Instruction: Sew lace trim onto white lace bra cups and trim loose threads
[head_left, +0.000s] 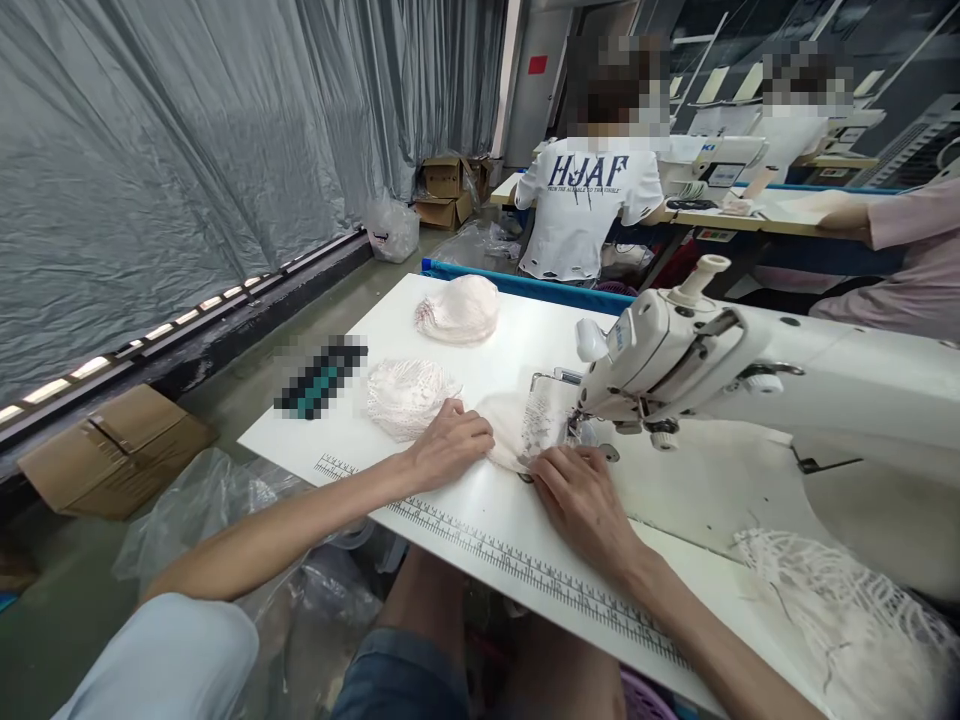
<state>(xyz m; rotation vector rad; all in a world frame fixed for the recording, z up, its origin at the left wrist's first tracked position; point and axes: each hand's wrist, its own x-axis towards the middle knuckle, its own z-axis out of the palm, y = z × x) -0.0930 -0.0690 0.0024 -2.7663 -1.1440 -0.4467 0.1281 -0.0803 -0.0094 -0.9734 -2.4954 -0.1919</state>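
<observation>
the fabric point(502, 430) is pale pink, the sewing machine point(660, 350) white.

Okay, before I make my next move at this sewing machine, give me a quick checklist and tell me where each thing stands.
1. Left hand at the near cloth: ok, touching its left side.
2. Right hand clear of the needle area: cannot tell; the fingers are very close, so take care.
3. Cloth at the sewing machine: ok, its lacy end reaches the needle area.
4. Presser foot down: cannot tell, too small to see.
5. Two pale bundles away from the needle: ok, both farther left.
6. Lace pile away from the needle: ok, off to the right.
</observation>
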